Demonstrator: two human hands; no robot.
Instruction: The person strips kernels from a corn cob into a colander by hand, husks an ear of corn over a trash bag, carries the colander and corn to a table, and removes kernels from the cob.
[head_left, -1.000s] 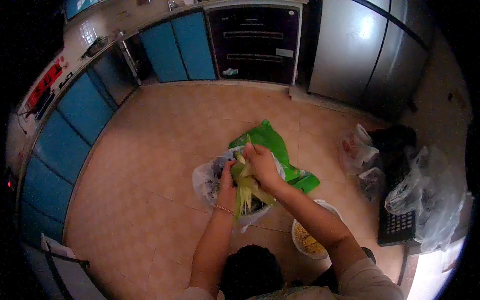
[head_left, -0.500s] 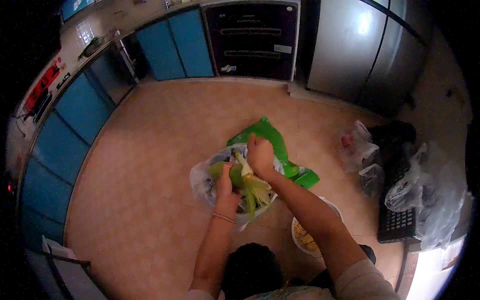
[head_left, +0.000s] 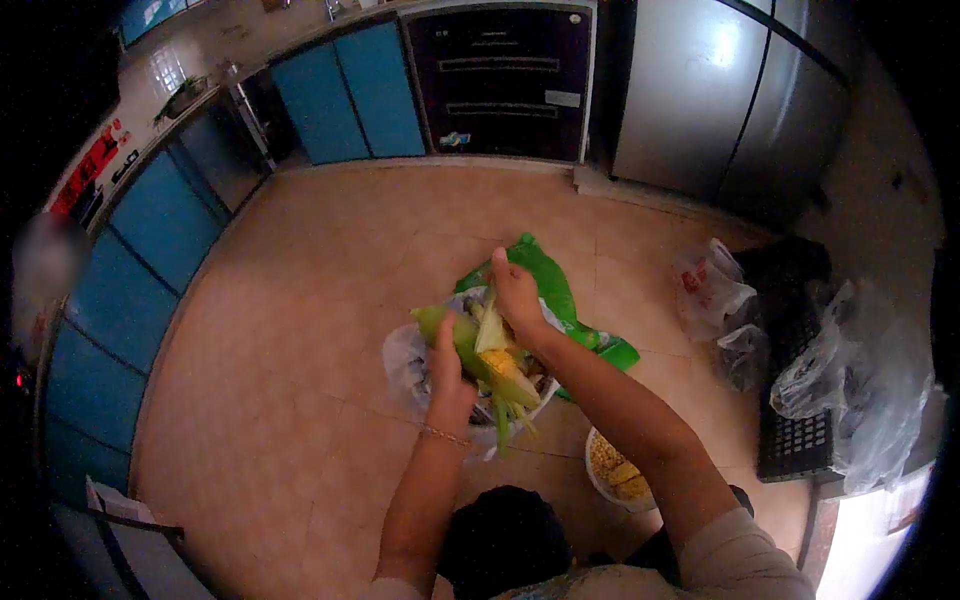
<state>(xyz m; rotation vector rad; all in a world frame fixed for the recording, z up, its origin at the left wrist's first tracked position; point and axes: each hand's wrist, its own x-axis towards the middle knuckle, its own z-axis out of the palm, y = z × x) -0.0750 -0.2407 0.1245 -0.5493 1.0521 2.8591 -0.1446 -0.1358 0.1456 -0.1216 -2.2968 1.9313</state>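
Observation:
My left hand (head_left: 449, 362) is wrapped round an ear of corn (head_left: 497, 363) whose green husk is partly peeled, with yellow kernels showing. My right hand (head_left: 517, 298) is closed on a strip of pale husk (head_left: 490, 325) at the upper right side of the ear. Loose leaves hang from the corn's lower end. Both hands are above a bin lined with a white plastic bag (head_left: 405, 365). A green bag (head_left: 545, 275) lies on the floor just behind and right of the bin. Near my right forearm stands a white bowl (head_left: 598, 480) with yellow corn in it.
Clear plastic bags (head_left: 850, 375) and a black crate (head_left: 795, 445) are on the right. A red and white bag (head_left: 712, 290) lies beside them. Blue cabinets (head_left: 375, 90) line the left and back. A steel refrigerator (head_left: 690, 90) stands at the back right.
The ear has turned and its husk has opened, so yellow kernels now show. My right hand has pulled a husk strip away from the ear. More of the corn bowl is visible.

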